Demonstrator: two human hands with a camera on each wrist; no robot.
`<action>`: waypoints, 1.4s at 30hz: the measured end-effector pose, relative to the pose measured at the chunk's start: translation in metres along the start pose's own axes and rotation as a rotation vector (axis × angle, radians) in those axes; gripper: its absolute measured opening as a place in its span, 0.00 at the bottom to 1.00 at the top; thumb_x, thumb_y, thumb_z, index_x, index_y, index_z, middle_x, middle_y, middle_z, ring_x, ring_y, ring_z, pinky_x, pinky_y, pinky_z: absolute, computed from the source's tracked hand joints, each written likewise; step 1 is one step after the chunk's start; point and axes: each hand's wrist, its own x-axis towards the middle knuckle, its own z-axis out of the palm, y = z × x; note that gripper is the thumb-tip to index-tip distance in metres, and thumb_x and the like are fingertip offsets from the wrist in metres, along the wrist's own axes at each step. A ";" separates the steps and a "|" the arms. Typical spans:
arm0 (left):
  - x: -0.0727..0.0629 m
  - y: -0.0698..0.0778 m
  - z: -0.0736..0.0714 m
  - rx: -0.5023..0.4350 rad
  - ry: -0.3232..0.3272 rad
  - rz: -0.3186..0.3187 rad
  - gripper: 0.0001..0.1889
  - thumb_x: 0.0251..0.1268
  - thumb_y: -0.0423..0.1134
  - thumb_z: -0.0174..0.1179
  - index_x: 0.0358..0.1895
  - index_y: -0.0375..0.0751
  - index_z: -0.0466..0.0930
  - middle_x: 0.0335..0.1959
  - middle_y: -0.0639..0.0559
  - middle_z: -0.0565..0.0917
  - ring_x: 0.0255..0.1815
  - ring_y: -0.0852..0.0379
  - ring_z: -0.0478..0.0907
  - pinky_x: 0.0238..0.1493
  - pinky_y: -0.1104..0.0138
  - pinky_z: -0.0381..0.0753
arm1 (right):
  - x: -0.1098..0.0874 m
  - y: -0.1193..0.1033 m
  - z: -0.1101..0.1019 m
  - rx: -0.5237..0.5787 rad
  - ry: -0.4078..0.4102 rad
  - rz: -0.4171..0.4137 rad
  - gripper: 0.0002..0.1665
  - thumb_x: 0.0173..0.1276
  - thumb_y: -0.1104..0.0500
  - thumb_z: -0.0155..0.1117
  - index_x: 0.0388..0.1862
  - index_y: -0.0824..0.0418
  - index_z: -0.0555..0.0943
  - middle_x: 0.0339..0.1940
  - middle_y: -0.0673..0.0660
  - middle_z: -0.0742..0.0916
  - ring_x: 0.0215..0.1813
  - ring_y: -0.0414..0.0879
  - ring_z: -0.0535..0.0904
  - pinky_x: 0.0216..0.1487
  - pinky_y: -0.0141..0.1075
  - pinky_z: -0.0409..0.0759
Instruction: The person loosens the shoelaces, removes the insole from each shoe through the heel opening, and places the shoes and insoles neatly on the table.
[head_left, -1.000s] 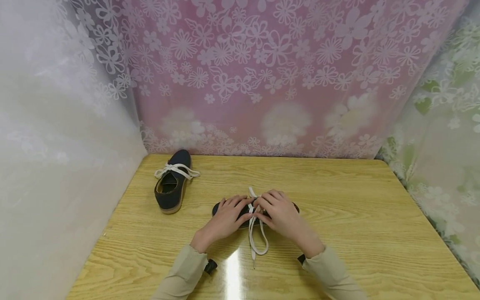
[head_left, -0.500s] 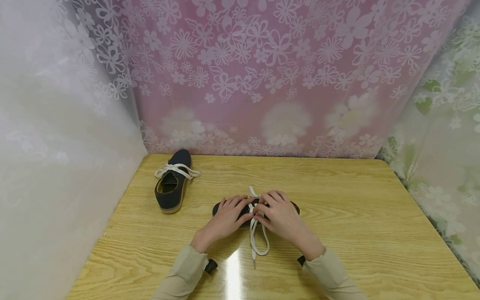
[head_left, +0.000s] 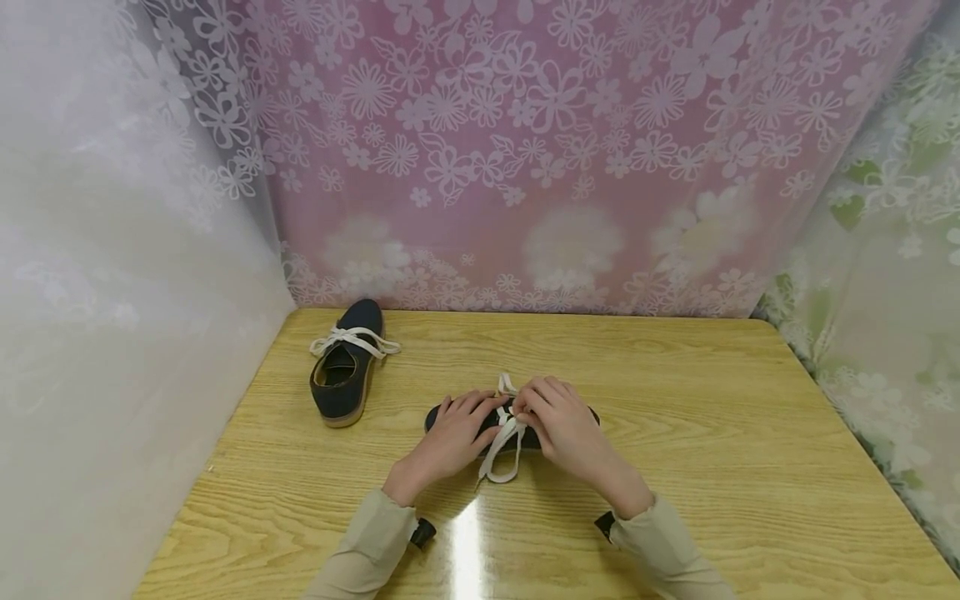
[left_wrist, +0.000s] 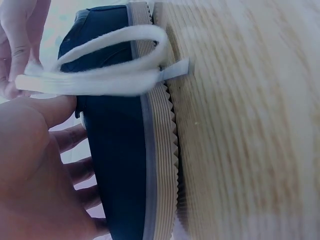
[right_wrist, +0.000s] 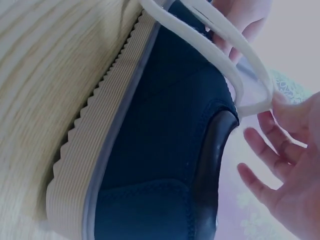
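A dark navy shoe [head_left: 431,417] with a ridged tan sole stands sideways on the table, toe to the left. My left hand [head_left: 448,442] rests across its front part, fingers spread over the top and thumb along the near side. With thumb and forefinger, my right hand [head_left: 567,429] pinches the white shoelace [left_wrist: 100,84] above the lacing; its other fingers are spread apart in the right wrist view. A loop of that shoelace [right_wrist: 192,37] hangs over the shoe's near side, an aglet end beside it. Another lace loop lies beyond the shoe.
The matching navy shoe [head_left: 330,400], its white laces tied in a bow [head_left: 352,335], stands at the table's back left. Pale wood grain covers the tabletop [head_left: 690,417]. A pink flowered curtain [head_left: 480,167] hangs behind it, with pale sheets at both sides.
The right hand's fingertips have drawn together on the shoelace and lifted slightly. The near lace loop and its aglet end have been pulled up and left; the left hand stays put.
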 end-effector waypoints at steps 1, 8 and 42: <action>0.000 0.000 0.000 0.002 0.003 -0.002 0.26 0.82 0.48 0.50 0.77 0.49 0.65 0.76 0.44 0.66 0.78 0.41 0.59 0.74 0.34 0.52 | 0.000 0.000 0.000 0.009 0.012 -0.004 0.03 0.71 0.63 0.66 0.39 0.58 0.79 0.41 0.51 0.82 0.47 0.49 0.79 0.52 0.49 0.78; 0.000 0.000 0.002 0.013 0.010 -0.011 0.26 0.81 0.47 0.51 0.77 0.49 0.65 0.76 0.44 0.66 0.77 0.40 0.60 0.73 0.34 0.52 | 0.004 -0.004 -0.008 0.166 0.127 -0.021 0.08 0.80 0.56 0.54 0.39 0.57 0.77 0.37 0.50 0.82 0.43 0.46 0.77 0.52 0.43 0.75; -0.002 -0.003 0.001 0.008 0.006 0.021 0.27 0.82 0.53 0.46 0.79 0.53 0.62 0.77 0.41 0.64 0.78 0.34 0.57 0.74 0.35 0.51 | -0.003 0.014 0.002 -0.131 0.074 -0.002 0.14 0.58 0.69 0.76 0.40 0.57 0.83 0.43 0.54 0.86 0.50 0.54 0.80 0.51 0.50 0.79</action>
